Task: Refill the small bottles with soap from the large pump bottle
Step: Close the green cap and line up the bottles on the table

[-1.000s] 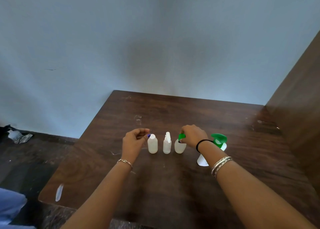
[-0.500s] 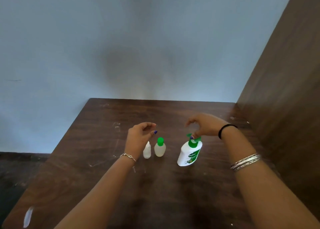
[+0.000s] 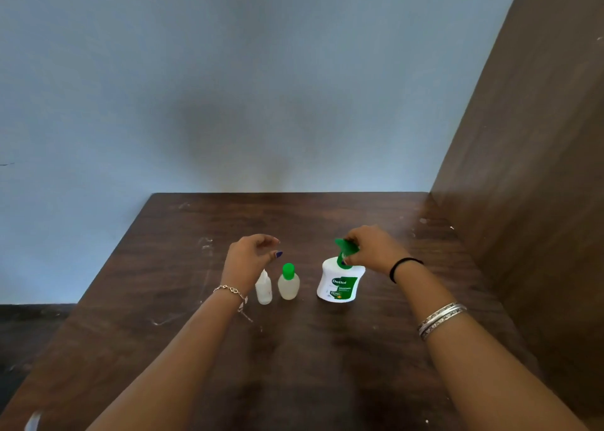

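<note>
A large white pump bottle [image 3: 340, 283] with a green label and green pump head [image 3: 345, 247] stands on the dark wooden table [image 3: 327, 349]. My right hand [image 3: 372, 247] grips the pump head from the right. Left of it stand two small bottles: one with a green cap [image 3: 289, 282] and a translucent one with a pointed white nozzle [image 3: 263, 288]. My left hand [image 3: 251, 256] hovers just above the nozzle bottle with fingers loosely curled, holding nothing. A third small bottle seen earlier is hidden behind my left hand.
A brown wooden panel [image 3: 529, 169] walls off the table's right side. A pale blue wall [image 3: 228, 87] rises behind the far edge. A small white object [image 3: 32, 421] lies at the table's near left edge.
My right hand left the green-capped small bottle and now grips the pump head of the large bottle. The camera view swung right. My left hand stays raised over the small bottles.
</note>
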A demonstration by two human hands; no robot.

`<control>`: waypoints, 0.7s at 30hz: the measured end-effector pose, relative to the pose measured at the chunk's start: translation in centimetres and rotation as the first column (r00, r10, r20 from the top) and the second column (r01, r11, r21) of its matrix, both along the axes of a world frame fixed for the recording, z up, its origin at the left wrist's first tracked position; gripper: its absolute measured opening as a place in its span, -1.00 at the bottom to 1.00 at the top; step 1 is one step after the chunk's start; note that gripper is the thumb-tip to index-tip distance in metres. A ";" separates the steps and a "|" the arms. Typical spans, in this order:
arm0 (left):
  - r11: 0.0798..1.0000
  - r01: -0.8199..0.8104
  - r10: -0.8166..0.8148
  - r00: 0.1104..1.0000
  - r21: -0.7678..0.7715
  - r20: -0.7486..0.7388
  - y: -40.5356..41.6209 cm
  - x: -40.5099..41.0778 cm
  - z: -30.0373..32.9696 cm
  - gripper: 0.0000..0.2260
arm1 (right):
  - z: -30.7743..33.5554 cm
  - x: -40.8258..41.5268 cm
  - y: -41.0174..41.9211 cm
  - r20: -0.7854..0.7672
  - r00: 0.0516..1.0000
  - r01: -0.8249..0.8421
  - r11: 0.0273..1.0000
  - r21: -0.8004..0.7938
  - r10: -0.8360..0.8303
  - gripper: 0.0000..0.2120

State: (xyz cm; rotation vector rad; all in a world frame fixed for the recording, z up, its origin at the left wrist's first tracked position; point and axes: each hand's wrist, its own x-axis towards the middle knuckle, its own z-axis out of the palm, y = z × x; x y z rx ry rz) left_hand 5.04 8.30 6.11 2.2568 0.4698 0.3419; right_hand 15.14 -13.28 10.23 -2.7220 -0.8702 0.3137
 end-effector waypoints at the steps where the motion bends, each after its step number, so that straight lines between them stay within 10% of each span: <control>1: 1.000 -0.005 0.005 1.000 -0.006 0.003 0.3 -0.1 0.0 -0.79 | -0.1 0.1 0.3 0.000 1.000 0.014 1.000 0.003 -0.014 -0.66; 11: 0.998 -0.053 0.054 0.998 -0.041 0.016 2.7 -1.7 0.1 -0.79 | -0.6 0.7 1.1 -0.087 0.993 0.081 0.996 -0.031 -0.083 -0.43; 17: 0.981 -0.190 0.194 0.961 -0.036 0.199 4.3 -3.3 -0.5 -0.69 | 0.8 -3.9 5.5 0.276 0.959 -0.124 0.798 0.589 -0.055 -0.61; 21: 0.952 -0.288 0.303 0.937 -0.108 0.173 5.9 -4.6 -3.4 -0.62 | -4.5 -6.7 7.0 0.111 0.993 -0.047 0.712 0.701 -0.044 -0.61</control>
